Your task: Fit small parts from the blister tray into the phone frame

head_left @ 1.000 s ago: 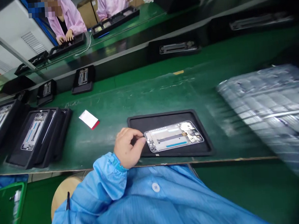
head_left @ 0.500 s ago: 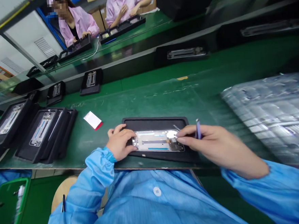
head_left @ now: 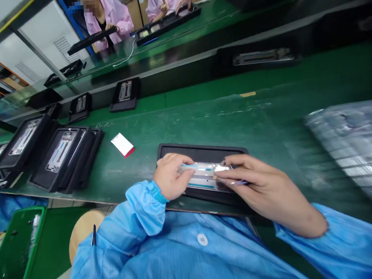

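Note:
A black tray [head_left: 202, 150] lies at the near edge of the green bench, and a phone frame [head_left: 201, 176] with white and blue parts rests in it. My left hand [head_left: 171, 176] presses curled fingers on the frame's left end. Over the frame's right end, my right hand [head_left: 259, 185] is closed on a thin purple tool [head_left: 240, 182], with its fingertips touching a small silvery piece there.
Stacked black trays [head_left: 64, 158] with phone frames stand at the left, and a white card with a red edge [head_left: 122, 144] lies near them. A clear plastic parts tray [head_left: 352, 145] sits at the right. A green bin [head_left: 18, 253] stands below left. People in pink work across the line.
My right hand came into view holding the tool and settled on the frame's right end. The left hand stayed on the left end. The view shifted right and closer.

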A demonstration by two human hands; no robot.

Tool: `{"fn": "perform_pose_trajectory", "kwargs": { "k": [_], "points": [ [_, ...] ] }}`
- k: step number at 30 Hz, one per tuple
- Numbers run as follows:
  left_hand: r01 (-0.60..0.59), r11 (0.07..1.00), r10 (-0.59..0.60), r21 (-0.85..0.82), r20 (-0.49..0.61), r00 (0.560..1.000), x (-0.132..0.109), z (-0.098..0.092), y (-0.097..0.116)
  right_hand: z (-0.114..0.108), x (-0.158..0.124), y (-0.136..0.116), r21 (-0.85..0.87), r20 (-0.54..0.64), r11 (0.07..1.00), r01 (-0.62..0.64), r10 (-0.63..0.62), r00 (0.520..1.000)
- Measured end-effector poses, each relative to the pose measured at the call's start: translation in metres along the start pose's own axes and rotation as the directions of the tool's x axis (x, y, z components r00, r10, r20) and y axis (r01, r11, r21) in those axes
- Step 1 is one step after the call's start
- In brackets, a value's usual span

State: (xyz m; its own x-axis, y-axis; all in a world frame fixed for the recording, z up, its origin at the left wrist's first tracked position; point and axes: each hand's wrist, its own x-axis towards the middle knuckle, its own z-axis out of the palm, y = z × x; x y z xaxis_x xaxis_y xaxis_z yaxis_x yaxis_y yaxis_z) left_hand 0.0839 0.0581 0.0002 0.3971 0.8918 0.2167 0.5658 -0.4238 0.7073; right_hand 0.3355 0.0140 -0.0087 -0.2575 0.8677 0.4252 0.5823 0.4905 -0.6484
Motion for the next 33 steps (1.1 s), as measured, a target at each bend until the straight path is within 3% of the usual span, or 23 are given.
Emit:
{"fn": "perform_pose_trajectory", "kwargs": {
  "k": [8, 15, 25, 33],
  "points": [
    [0.021, 0.987, -0.008, 0.159, -0.085, 0.996, -0.001, -0.015, -0.027, -0.019, 0.008, 0.021, -0.371, 0.052, 0.923, 0.101, -0.087, 0.995],
    [0.096, 0.986, -0.077, 0.136, -0.141, 0.987, -0.001, -0.023, -0.05, -0.012, 0.013, 0.04, -0.334, 0.247, 0.913, 0.233, -0.154, 0.957],
    [0.068, 0.991, -0.065, 0.113, -0.027, 0.998, -0.003, -0.014, -0.059, 0.0, 0.023, 0.034, -0.358, 0.275, 0.92, 0.16, -0.06, 0.959],
    [0.093, 0.989, -0.095, 0.112, 0.012, 0.995, -0.005, -0.012, -0.057, 0.013, 0.013, 0.043, -0.417, 0.308, 0.894, 0.163, -0.029, 0.951]
  ]
}}
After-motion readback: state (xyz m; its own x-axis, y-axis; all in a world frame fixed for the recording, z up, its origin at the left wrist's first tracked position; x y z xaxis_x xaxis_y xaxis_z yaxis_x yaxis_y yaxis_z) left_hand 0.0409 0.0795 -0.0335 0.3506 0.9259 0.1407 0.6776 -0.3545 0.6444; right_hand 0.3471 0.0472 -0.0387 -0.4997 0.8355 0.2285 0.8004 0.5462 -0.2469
